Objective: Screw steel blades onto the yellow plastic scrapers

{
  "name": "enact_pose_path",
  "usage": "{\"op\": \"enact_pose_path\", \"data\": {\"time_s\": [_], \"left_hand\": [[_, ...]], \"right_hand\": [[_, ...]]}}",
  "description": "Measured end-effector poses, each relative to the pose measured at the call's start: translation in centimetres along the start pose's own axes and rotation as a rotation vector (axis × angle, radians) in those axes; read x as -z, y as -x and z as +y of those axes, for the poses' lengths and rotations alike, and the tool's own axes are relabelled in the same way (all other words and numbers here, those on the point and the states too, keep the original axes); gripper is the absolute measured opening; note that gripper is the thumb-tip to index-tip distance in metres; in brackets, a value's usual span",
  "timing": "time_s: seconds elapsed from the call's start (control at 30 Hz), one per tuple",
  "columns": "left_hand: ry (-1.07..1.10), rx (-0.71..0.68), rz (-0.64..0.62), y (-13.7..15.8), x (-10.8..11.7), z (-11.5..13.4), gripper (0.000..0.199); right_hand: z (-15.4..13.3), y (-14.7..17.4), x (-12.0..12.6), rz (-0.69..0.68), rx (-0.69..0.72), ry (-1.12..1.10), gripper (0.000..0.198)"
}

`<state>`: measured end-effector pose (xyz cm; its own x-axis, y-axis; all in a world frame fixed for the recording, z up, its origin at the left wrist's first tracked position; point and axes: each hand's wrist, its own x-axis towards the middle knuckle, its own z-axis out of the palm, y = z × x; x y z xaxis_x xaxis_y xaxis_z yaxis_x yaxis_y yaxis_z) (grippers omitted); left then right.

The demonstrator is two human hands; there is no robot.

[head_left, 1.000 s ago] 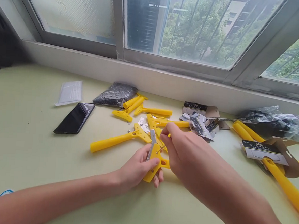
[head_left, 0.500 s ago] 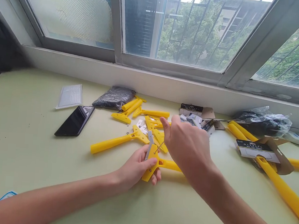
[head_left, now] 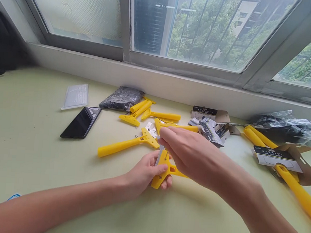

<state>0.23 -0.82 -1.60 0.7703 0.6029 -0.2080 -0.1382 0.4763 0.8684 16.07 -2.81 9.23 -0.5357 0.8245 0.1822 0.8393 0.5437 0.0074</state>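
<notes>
My left hand (head_left: 146,169) pinches the head of a yellow scraper (head_left: 161,171), thumb on top and fingers beneath. A silver blade (head_left: 160,154) lies along the head's left edge and sticks out past its far end. Over the scraper, my right hand (head_left: 182,146) is closed on a thin metal-shafted driver (head_left: 166,155). The driver's tip meets the far screw hole of the head, while its handle is hidden in my fingers. A second screw (head_left: 160,177) sits near the head's close end. The scraper's yellow handle runs right, under my right wrist.
Several yellow scrapers (head_left: 118,146), loose blades (head_left: 151,129) and small screws lie behind my hands. Left are a black phone (head_left: 81,122), a clear plastic sheet (head_left: 75,96) and a dark plastic bag (head_left: 122,98). Card packaging (head_left: 210,131) and more packaged scrapers (head_left: 276,158) lie right.
My right hand has rotated, its thumb turning down from upright, with the driver still on the screw hole. The whole view has shifted slightly. My left hand keeps its hold on the scraper.
</notes>
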Motion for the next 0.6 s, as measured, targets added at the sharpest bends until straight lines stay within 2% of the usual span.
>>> {"op": "enact_pose_path", "data": {"time_s": [0.17,0.23,0.37,0.43,0.53,0.6], "left_hand": [[0.040,-0.025,0.005,-0.1,0.1,0.2,0.037],[0.020,-0.038,0.001,-0.1,0.0,0.3,0.036],[-0.023,-0.058,0.006,0.0,-0.1,0.3,0.034],[-0.035,-0.061,0.004,0.0,-0.1,0.3,0.031],[-0.046,-0.072,-0.004,0.0,0.0,0.3,0.028],[-0.046,-0.077,-0.004,0.0,-0.1,0.3,0.028]], "right_hand": [[0.9,0.7,0.7,0.006,-0.026,-0.139,0.019],[0.6,0.5,0.5,0.046,-0.130,-0.094,0.021],[-0.4,-0.3,-0.5,0.154,-0.369,0.100,0.042],[-0.8,-0.6,-0.9,0.163,-0.395,0.111,0.035],[-1.0,-0.4,-1.0,0.168,-0.395,0.004,0.013],[-0.9,-0.1,-1.0,0.216,-0.358,-0.069,0.011]]}}
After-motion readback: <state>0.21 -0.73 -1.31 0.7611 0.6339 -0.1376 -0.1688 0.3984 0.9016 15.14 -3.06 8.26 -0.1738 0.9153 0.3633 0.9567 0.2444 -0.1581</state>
